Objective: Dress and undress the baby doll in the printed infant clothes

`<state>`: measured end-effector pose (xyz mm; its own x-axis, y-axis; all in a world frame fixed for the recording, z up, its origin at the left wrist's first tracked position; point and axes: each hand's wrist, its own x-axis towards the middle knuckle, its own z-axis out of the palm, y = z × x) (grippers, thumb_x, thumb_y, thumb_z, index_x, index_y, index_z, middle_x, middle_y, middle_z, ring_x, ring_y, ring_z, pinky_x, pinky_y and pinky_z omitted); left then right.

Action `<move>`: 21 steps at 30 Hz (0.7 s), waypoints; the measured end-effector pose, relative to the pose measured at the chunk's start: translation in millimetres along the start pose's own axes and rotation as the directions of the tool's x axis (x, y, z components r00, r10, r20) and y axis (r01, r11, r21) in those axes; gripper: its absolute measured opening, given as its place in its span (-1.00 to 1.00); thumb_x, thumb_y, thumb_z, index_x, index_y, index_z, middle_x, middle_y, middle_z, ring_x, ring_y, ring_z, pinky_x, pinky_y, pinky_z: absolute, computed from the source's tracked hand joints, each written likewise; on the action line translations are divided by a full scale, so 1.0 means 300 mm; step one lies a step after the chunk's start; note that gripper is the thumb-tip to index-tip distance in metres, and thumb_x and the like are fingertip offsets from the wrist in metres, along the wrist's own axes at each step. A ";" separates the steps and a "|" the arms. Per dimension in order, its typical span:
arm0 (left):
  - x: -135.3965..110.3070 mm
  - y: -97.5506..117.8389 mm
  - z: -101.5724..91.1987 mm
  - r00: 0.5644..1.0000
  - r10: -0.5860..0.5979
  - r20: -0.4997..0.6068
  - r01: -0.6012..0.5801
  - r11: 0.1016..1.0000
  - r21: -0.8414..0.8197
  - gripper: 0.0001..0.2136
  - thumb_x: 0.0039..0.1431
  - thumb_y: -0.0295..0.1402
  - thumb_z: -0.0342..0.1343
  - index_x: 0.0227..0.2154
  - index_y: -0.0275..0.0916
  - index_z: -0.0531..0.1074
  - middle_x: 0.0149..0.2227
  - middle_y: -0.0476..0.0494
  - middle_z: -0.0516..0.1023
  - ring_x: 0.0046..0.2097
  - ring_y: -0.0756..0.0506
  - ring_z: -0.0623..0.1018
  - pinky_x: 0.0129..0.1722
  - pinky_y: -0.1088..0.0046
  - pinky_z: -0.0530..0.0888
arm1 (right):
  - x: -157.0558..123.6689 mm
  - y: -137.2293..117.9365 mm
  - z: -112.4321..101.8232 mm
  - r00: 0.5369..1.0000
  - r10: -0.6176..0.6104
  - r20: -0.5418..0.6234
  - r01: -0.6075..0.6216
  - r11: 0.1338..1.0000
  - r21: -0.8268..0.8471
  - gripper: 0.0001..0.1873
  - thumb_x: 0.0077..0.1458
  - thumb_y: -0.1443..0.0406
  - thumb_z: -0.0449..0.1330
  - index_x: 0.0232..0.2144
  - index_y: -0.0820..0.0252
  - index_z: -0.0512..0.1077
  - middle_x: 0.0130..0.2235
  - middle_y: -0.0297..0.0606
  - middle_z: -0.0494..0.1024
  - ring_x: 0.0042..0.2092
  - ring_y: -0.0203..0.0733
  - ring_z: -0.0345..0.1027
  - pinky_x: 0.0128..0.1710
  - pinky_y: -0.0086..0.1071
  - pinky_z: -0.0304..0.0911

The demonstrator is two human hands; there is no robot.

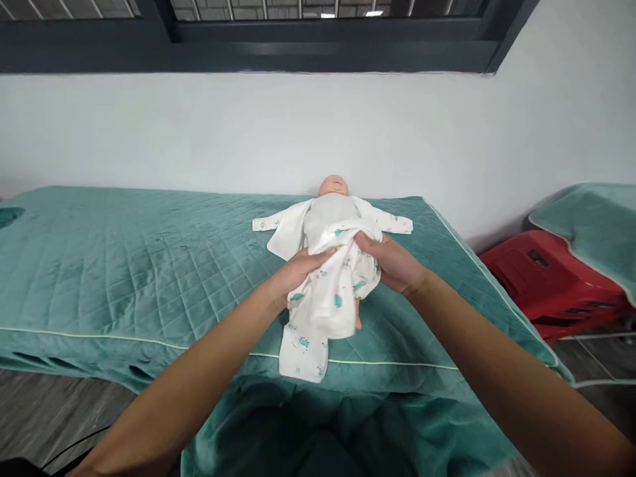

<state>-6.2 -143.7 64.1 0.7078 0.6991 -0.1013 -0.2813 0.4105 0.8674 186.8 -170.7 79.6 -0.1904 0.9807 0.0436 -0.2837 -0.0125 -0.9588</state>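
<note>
A baby doll lies on its back on the green quilted bed cover, head toward the wall. A white baby top with patterned sleeves is spread open around it, arms out to both sides. My left hand grips the left side of white baby pants with a green print, thumb on top. My right hand pinches the other side near the waist. The pants are bunched over the doll's lower body, and one pant leg hangs toward the bed's front edge. A bare foot shows below the cloth; the other is hidden.
A white wall stands behind the bed, below a dark window frame with bars. To the right is a red plastic object, partly under green fabric. A dark cable runs at the lower left.
</note>
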 end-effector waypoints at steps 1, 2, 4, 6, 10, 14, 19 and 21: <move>0.008 -0.011 0.001 1.000 0.003 -0.013 -0.002 1.000 0.017 -0.49 -0.01 -0.11 0.41 -0.07 -0.36 0.55 -0.25 -0.24 0.68 -0.23 -0.20 0.67 -0.19 0.33 0.58 | 0.004 -0.001 0.001 0.999 -0.041 -0.034 0.043 0.998 0.038 -0.50 0.04 0.00 0.42 -0.06 0.16 0.56 -0.18 -0.20 0.69 -0.10 -0.07 0.57 -0.12 -0.30 0.50; 0.017 -0.019 0.002 1.000 -0.011 -0.004 0.011 0.999 0.038 -0.48 -0.05 -0.11 0.44 -0.09 -0.37 0.56 -0.28 -0.22 0.68 -0.27 -0.17 0.66 -0.21 0.35 0.57 | 0.005 -0.003 0.002 0.996 -0.068 -0.066 0.072 0.995 0.065 -0.50 0.05 0.00 0.41 -0.05 0.15 0.56 -0.17 -0.21 0.69 -0.07 -0.06 0.57 -0.10 -0.29 0.49; 0.030 -0.026 0.004 0.998 -0.053 0.039 0.050 0.996 0.074 -0.48 -0.09 -0.12 0.46 -0.13 -0.38 0.57 -0.32 -0.20 0.67 -0.30 -0.16 0.65 -0.22 0.35 0.56 | -0.004 -0.007 0.005 0.988 -0.087 -0.128 0.100 0.990 0.098 -0.51 0.08 0.01 0.39 -0.01 0.13 0.54 -0.15 -0.23 0.69 -0.03 -0.06 0.56 -0.04 -0.28 0.48; 0.036 -0.026 0.007 0.997 -0.069 0.046 0.064 0.993 0.097 -0.52 -0.07 -0.15 0.46 -0.14 -0.37 0.57 -0.32 -0.20 0.67 -0.30 -0.16 0.64 -0.22 0.34 0.56 | -0.030 0.001 0.004 0.982 -0.062 -0.177 0.082 0.990 0.112 -0.53 0.12 0.04 0.37 0.02 0.12 0.53 -0.14 -0.24 0.69 -0.03 -0.06 0.56 -0.03 -0.27 0.48; 0.026 -0.020 0.027 0.997 -0.073 -0.027 0.077 0.983 0.167 -0.59 0.00 -0.16 0.40 -0.16 -0.33 0.58 -0.30 -0.21 0.67 -0.28 -0.17 0.64 -0.21 0.33 0.54 | -0.125 0.070 0.008 0.971 0.097 -0.217 -0.068 0.988 0.138 -0.54 0.14 0.07 0.36 0.03 0.13 0.53 -0.18 -0.20 0.70 -0.10 -0.03 0.59 -0.16 -0.27 0.50; 0.009 -0.015 0.068 0.984 -0.163 -0.068 0.176 0.897 0.405 -0.71 0.06 -0.23 0.32 -0.20 -0.29 0.58 -0.26 -0.18 0.68 -0.24 -0.17 0.64 -0.23 0.35 0.52 | -0.246 0.185 0.042 0.930 0.262 -0.257 -0.223 0.960 0.170 -0.55 0.11 0.05 0.36 -0.02 0.15 0.56 -0.24 -0.18 0.71 -0.17 0.01 0.61 -0.22 -0.24 0.50; 0.013 -0.017 0.146 0.991 -0.134 0.014 0.030 0.319 0.947 -0.84 0.16 -0.34 0.14 -0.26 -0.25 0.57 -0.15 -0.16 0.69 -0.09 -0.22 0.63 -0.14 0.36 0.48 | -0.342 0.330 0.055 0.875 0.229 -0.427 -0.242 0.970 0.024 -0.50 0.14 -0.05 0.25 -0.06 0.18 0.55 -0.29 -0.14 0.70 -0.22 0.06 0.60 -0.24 -0.18 0.48; 0.017 -0.026 0.175 0.989 -0.149 0.002 0.001 0.022 1.000 -0.82 0.19 -0.37 0.09 -0.21 -0.25 0.56 -0.10 -0.24 0.67 -0.05 -0.24 0.62 -0.13 0.34 0.48 | -0.350 0.372 0.035 0.877 0.116 -0.466 -0.212 0.964 -0.159 -0.47 0.16 -0.09 0.17 -0.12 0.21 0.56 -0.31 -0.12 0.69 -0.22 0.07 0.59 -0.22 -0.16 0.47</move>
<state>33.8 -174.0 82.4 0.7433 0.6289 -0.2280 0.6424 -0.5758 0.5057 165.1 -277.1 -29.0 0.2381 0.9495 -0.2043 -0.0840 -0.1894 -0.9783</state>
